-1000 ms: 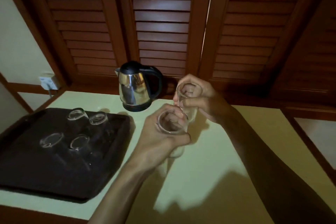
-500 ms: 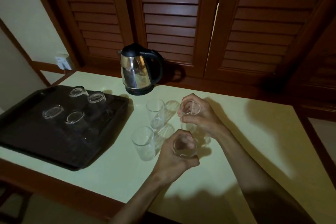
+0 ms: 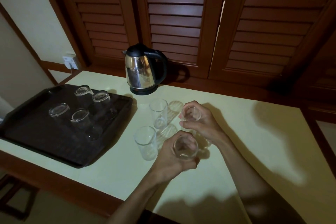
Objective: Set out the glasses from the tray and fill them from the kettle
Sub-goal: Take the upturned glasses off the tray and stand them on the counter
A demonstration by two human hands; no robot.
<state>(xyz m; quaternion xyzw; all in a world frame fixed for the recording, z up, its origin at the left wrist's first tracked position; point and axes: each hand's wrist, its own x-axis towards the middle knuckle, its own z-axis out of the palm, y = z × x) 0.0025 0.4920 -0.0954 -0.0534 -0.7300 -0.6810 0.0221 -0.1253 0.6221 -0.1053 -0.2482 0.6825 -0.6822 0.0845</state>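
We are gripping 2 clear drinking glasses, 1 in each hand, both mouth-up over the pale tabletop [image 3: 254, 142]. Our left hand [image 3: 171, 158] is wrapping its fingers around the nearer glass [image 3: 185, 147], closed on its wall from the left and below. Our right hand [image 3: 199, 123] is curling around the farther glass [image 3: 190, 114], thumb and fingers pressing on its sides. Whether either glass is touching the table we cannot tell, since the hands are covering their bases.

Just left of our left hand, 1 empty upright glass [image 3: 146, 142] is standing on the table. Just left of our right hand, a 2nd upright glass [image 3: 158, 113] is standing, apart from the 1st.

Beyond our right hand and to its left, the steel electric kettle [image 3: 141, 71] with its black lid and handle is sitting on its base near the table's far edge, well apart from both hands.

Far to the left of our left hand, the dark tray [image 3: 36, 138] is lying on the table, carrying 4 glasses turned upside down: [image 3: 82, 91], [image 3: 101, 97], [image 3: 59, 110] and [image 3: 80, 116].

Behind the table, brown louvred doors [image 3: 176, 14] are filling the background, and a white wall socket [image 3: 70, 61] is sitting to the kettle's left.
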